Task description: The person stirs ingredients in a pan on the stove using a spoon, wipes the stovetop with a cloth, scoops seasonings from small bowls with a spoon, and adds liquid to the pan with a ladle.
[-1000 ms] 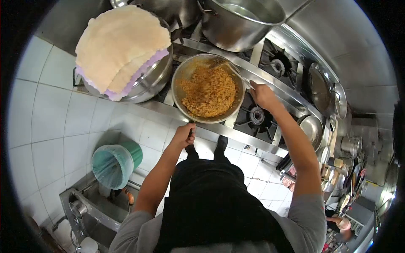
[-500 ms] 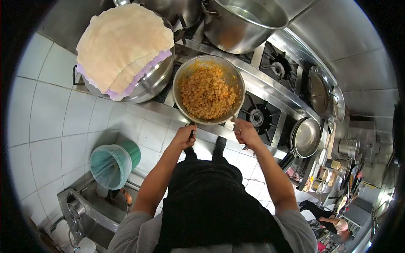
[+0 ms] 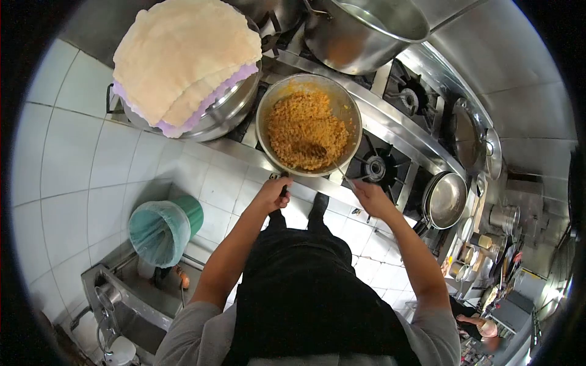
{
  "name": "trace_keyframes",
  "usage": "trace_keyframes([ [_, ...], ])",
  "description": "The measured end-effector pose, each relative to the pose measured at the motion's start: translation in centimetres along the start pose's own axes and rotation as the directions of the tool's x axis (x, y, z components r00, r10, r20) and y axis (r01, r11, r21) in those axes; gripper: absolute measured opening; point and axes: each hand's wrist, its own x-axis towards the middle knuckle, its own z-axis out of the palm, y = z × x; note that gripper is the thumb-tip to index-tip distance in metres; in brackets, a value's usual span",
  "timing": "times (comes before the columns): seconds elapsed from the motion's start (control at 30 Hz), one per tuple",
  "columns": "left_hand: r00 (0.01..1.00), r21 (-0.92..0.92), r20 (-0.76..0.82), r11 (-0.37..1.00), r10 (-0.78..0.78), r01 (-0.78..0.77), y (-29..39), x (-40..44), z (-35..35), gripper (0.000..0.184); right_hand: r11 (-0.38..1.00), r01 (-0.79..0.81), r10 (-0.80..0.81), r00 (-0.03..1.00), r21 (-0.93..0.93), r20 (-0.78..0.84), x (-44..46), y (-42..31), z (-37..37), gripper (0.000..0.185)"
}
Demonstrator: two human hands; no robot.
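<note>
A round metal pan sits over the stove's front, filled with orange-brown crumbly food. My left hand is wrapped around the pan's dark handle at the near edge. In my right hand is the thin metal handle of a spoon. It slants across the pan's near right rim, and its dark-looking head is partly sunk in the food, so its exact shape is unclear.
A large pot on the left carries pale flat sheets over lilac cloth or plastic. A tall pot stands behind. Right are a burner and stacked pans. A lined bin is lower left; another person is far right.
My right hand has moved right, away from the pan's rim, and the spoon's head now shows in the food nearer the middle. My left hand stays on the handle. The view has shifted slightly.
</note>
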Motion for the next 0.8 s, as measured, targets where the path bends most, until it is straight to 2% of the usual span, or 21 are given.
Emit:
trace_keyframes([
  [0.03, 1.000, 0.033, -0.021, 0.999, 0.009, -0.008, -0.2, 0.1, 0.1, 0.023, 0.996, -0.083, 0.084, 0.996, -0.023, 0.038, 1.6, -0.7, -0.1, 0.034],
  [0.13, 1.000, -0.003, 0.010, 1.000, 0.009, -0.009, -0.2, 0.4, -0.3, 0.023, 0.996, -0.091, 0.090, 0.996, -0.022, -0.027, 4.5, -1.7, -0.4, 0.035],
  [0.27, 1.000, -0.022, -0.017, 1.000, -0.007, 0.007, 0.0, 0.5, -0.2, 0.023, 0.986, -0.166, 0.167, 0.986, 0.028, -0.028, 1.3, -5.1, -4.7, 0.036],
  [0.3, 1.000, -0.016, -0.012, 1.000, -0.006, 0.006, 0.0, 0.4, 0.1, 0.024, 0.965, -0.256, 0.254, 0.966, 0.052, 0.049, 0.2, -5.8, -5.5, 0.036],
  [0.33, 1.000, -0.010, -0.008, 1.000, -0.005, 0.005, 0.0, 0.4, 0.2, 0.024, 0.966, -0.255, 0.253, 0.966, 0.050, 0.051, -0.9, -4.7, -4.7, 0.036],
  [0.4, 1.000, -0.015, -0.005, 1.000, 0.004, -0.004, -0.1, 0.7, 0.1, 0.025, 1.000, 0.019, -0.020, 0.998, 0.022, 0.066, -2.1, -1.7, -2.3, 0.036],
  [0.43, 1.000, -0.013, -0.003, 1.000, 0.007, -0.007, -0.2, 0.8, 0.0, 0.026, 0.996, -0.075, 0.080, 0.988, -0.043, 0.135, -1.1, -2.7, -2.0, 0.035],
  [0.47, 1.000, -0.009, -0.005, 1.000, 0.002, -0.002, -0.4, 0.8, -0.1, 0.026, 0.996, -0.080, 0.084, 0.987, -0.039, 0.134, 0.4, -2.0, -1.3, 0.035],
  [0.53, 1.000, -0.007, -0.022, 1.000, 0.011, -0.011, -0.3, 0.7, 0.1, 0.025, 0.991, -0.085, 0.087, 0.996, -0.103, 0.021, 4.1, 0.5, 0.2, 0.036],
  [0.6, 1.000, -0.012, -0.021, 1.000, 0.005, -0.006, -0.1, 0.4, 0.2, 0.023, 0.991, -0.086, 0.085, 0.996, -0.107, -0.011, 5.9, -0.1, -0.1, 0.036],
  [0.67, 1.000, -0.022, -0.016, 1.000, 0.001, -0.002, -0.1, 0.4, 0.3, 0.022, 0.989, -0.085, 0.081, 0.996, -0.119, -0.041, 5.2, -1.7, -1.8, 0.036],
  [0.77, 1.000, -0.041, -0.011, 0.999, 0.017, -0.017, -0.2, 0.2, 0.5, 0.026, 0.990, -0.080, 0.083, 0.996, -0.115, 0.025, 1.0, -3.0, -4.8, 0.036],
  [0.8, 1.000, -0.054, -0.030, 0.999, 0.005, -0.006, -0.2, 0.1, 0.7, 0.026, 0.983, 0.016, -0.005, 0.998, -0.181, 0.059, -0.8, -2.2, -5.1, 0.036],
])
